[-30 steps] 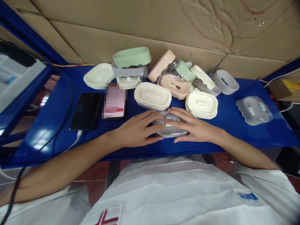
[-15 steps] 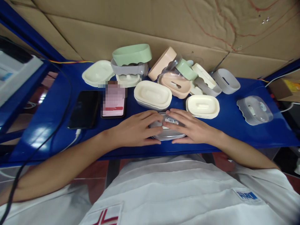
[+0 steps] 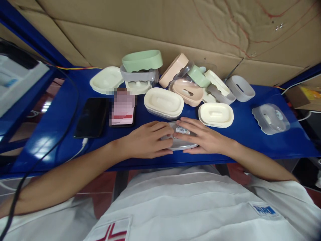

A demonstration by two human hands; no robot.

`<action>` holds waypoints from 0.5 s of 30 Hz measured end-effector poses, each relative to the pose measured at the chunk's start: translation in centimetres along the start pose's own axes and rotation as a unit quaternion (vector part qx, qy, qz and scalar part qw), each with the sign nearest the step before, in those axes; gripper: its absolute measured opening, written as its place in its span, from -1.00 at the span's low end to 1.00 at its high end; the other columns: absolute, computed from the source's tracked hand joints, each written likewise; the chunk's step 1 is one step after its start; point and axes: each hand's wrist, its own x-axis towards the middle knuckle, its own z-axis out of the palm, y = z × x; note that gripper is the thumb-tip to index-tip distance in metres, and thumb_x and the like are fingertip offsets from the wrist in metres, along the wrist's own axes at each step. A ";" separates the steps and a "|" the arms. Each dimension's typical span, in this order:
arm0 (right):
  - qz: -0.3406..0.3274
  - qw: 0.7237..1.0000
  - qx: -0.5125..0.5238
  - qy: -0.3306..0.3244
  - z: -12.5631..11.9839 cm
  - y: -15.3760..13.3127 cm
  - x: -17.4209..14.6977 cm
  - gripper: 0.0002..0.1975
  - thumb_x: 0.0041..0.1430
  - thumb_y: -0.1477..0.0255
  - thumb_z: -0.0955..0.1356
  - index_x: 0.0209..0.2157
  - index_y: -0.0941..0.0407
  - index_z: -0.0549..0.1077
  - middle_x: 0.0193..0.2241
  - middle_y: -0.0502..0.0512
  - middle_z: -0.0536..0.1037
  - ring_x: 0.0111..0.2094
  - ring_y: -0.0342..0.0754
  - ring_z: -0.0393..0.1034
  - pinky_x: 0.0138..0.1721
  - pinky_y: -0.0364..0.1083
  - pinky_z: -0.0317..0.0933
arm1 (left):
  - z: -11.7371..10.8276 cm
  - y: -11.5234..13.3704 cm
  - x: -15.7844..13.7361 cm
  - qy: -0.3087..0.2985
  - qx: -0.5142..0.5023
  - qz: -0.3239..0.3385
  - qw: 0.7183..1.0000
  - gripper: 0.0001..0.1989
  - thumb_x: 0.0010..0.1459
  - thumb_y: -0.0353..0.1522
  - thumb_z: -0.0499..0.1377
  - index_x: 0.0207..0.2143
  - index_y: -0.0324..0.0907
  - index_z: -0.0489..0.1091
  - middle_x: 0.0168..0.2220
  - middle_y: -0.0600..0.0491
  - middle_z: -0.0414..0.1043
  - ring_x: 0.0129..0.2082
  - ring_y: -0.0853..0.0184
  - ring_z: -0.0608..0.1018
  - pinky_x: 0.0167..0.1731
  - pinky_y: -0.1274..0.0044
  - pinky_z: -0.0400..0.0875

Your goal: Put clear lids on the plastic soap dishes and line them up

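In front of my body, a soap box with a clear plastic cover (image 3: 185,144) lies on the blue table near its front edge. A white label with a barcode (image 3: 182,130) is on its top. My left hand (image 3: 147,140) grips the box's left side, its fingers bent over the cover and the thumb low at the front. From the right, my right hand (image 3: 204,137) holds it, fingers laid across the top by the label and thumb at the front edge. The fingers hide much of both ends. Just behind stand a stack of cream trays (image 3: 164,101) and a smaller cream stack (image 3: 216,114).
Green (image 3: 142,61), grey and peach box parts (image 3: 174,71) are heaped along the cardboard wall (image 3: 125,30). To the left lie a black phone (image 3: 90,117) on a white cable and a phone with a lit screen (image 3: 122,112). A clear-covered box (image 3: 271,118) sits at right.
My left fingers have curled slightly and drawn back a little on the cover. My right hand stays on the box almost unmoved. The whole view has shifted a little.
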 end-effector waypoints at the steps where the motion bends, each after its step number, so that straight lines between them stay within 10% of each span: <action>1: 0.006 1.000 0.009 0.002 0.0 0.1 0.0 -0.27 0.41 0.21 0.46 0.49 0.03 0.25 0.48 0.39 0.24 0.54 0.31 0.02 0.42 0.36 0.20 | 0.1 0.0 0.0 0.003 -0.004 -0.005 1.000 -0.76 0.39 -0.18 0.30 -0.22 -0.16 0.46 -0.09 -0.08 0.55 -0.01 0.15 0.56 -0.02 0.38 0.55; 9: -0.008 0.999 0.046 0.016 -0.6 -0.1 -0.1 -0.29 0.38 0.20 0.49 0.46 0.02 0.31 0.46 0.40 0.28 0.51 0.30 0.11 0.39 0.33 0.25 | -0.3 0.1 0.1 0.009 -0.039 -0.011 0.999 -0.65 0.38 -0.06 0.30 -0.07 -0.17 0.47 -0.03 -0.13 0.55 0.01 0.13 0.60 0.01 0.34 0.60; 15: 0.114 0.988 0.073 0.068 -9.8 2.6 -4.5 -0.24 0.25 0.12 0.56 0.41 -0.05 0.41 0.37 0.25 0.46 0.36 0.21 0.40 0.37 0.16 0.28 | -0.9 -0.6 -0.2 0.079 -0.001 -0.065 0.995 -0.59 0.42 -0.15 0.27 0.21 -0.10 0.37 0.08 -0.16 0.52 0.08 0.09 0.60 0.09 0.24 0.58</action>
